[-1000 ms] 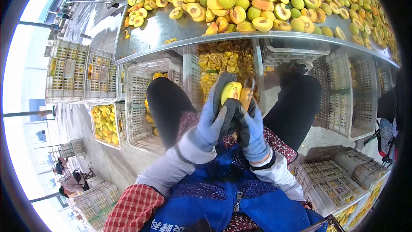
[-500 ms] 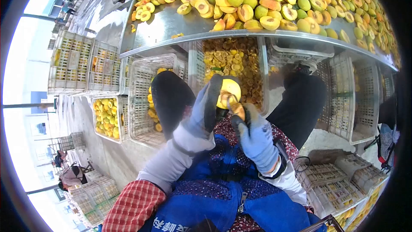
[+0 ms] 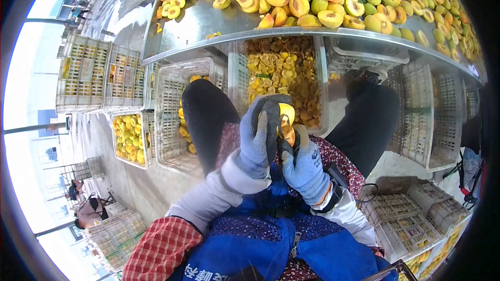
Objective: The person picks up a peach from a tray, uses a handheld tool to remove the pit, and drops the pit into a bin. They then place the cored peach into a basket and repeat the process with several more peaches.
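My left hand (image 3: 256, 138), in a grey-blue glove with dark-coated fingers, is wrapped around a yellow peach half (image 3: 287, 110). Most of the fruit is hidden behind those fingers. My right hand (image 3: 306, 167), gloved alike, closes on a small shiny copper-coloured pitting tool (image 3: 287, 129). The tool's head is against the cut side of the peach, and both hands are close together above my lap. Just beyond them, a crate (image 3: 323, 93) holds yellow and brown fruit scraps.
A metal table (image 3: 192, 23) carries a heap of halved peaches (image 3: 333, 0). Left of my knee stands a crate (image 3: 164, 109) with peach halves, beside a smaller filled crate (image 3: 148, 151). More crates (image 3: 416, 119) stand right. Stacked crates (image 3: 86, 75) rise at far left.
My left fingers have folded further over the peach half, which was showing its round face before. Both hands have drawn closer together, with the tool still against the fruit.
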The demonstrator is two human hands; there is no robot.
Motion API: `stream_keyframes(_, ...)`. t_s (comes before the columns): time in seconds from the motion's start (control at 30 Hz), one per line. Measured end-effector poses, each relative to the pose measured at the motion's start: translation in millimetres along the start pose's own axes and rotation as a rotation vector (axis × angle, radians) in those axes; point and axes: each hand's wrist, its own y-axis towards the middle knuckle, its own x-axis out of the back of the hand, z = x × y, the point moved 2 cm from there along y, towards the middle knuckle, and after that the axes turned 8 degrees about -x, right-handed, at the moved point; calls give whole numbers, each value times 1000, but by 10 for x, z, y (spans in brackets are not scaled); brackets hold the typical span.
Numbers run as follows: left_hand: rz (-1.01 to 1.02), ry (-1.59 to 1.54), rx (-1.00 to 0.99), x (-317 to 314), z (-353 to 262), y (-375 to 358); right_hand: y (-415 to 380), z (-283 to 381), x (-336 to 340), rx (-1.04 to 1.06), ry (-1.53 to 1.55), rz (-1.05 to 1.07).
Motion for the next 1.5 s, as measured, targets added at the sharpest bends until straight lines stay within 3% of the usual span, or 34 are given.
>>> stream_keyframes(0.1,33,1,-18,-26,-46,13,-41,-47,-61,89,108,25)
stream_keyframes(0.17,101,54,25,-66,-92,66,-42,-6,-31,83,123,-74)
stream_keyframes(0.2,248,154,-2,-4,-26,135,-47,-38,-32,81,124,-73)
stream_keyframes(0.23,247,154,-1,48,-39,192,-52,-92,-32,80,144,-62)
stream_keyframes(0.3,464,79,183,84,-28,274,-36,-116,-23,82,162,-49)
stream_keyframes(0.37,492,12,207,43,-64,363,-7,-75,-4,194,180,-131)
stream_keyframes(0.5,443,191,206,-13,-34,333,-108,-211,-124,85,224,-74)
stream_keyframes(0.57,500,314,31,-37,-46,323,-180,-410,-278,-167,635,12)
stream_keyframes(0.6,502,312,35,-24,-20,313,-193,-396,-263,-173,635,10)
stream_keyframes(0.67,516,221,-34,7,23,294,-224,-341,-278,-640,1279,381)
stream_keyframes(0.7,509,222,-35,3,13,289,-202,-267,-205,-642,1275,387)
stream_keyframes(0.77,532,192,-34,-34,-13,297,-174,-93,-113,-770,1633,768)
stream_keyframes(0.8,537,196,-3,-27,35,306,-177,-130,-141,-755,1770,817)
stream_keyframes(0.83,534,197,-8,-36,87,291,-171,-153,-152,-753,1766,821)
stream_keyframes(0.9,410,-288,226,-57,185,235,-153,-111,-147,-742,2166,1035)
stream_keyframes(1.03,322,-168,220,-18,363,189,-119,-184,-197,-768,2294,1027)
stream_keyframes(1.07,207,-303,468,1,442,142,-96,-229,-222,-732,2258,1068)
stream_keyframes(1.1,204,-305,463,-2,450,134,-80,-220,-219,-735,2253,1072)
stream_keyframes(1.17,-61,-635,657,40,478,109,-42,-169,-219,-636,2203,1134)
stream_keyframes(1.2,15,-590,563,133,473,146,-26,-151,-187,-581,2194,1117)
stream_keyframes(1.23,18,-138,222,186,413,122,0,-148,-147,-525,2183,1102)
stream_keyframes(1.3,-43,-706,570,478,437,204,85,-275,-223,-609,2160,1045)
stream_keyframes(1.33,-116,-508,422,520,270,220,68,-299,-249,-604,2167,1038)
stream_keyframes(1.37,-276,-181,237,587,36,220,62,-351,-283,-788,2098,850)
stream_keyframes(1.4,-309,-282,250,860,19,256,69,-385,-298,-956,2009,667)
stream_keyframes(1.43,-338,-384,257,1182,-38,331,71,-366,-287,-942,2005,678)
stream_keyframes(1.47,-273,-88,133,1409,-240,390,48,-343,-274,-858,1951,736)
stream_keyframes(1.5,-145,746,53,1869,-375,487,29,-321,-255,-770,1897,785)
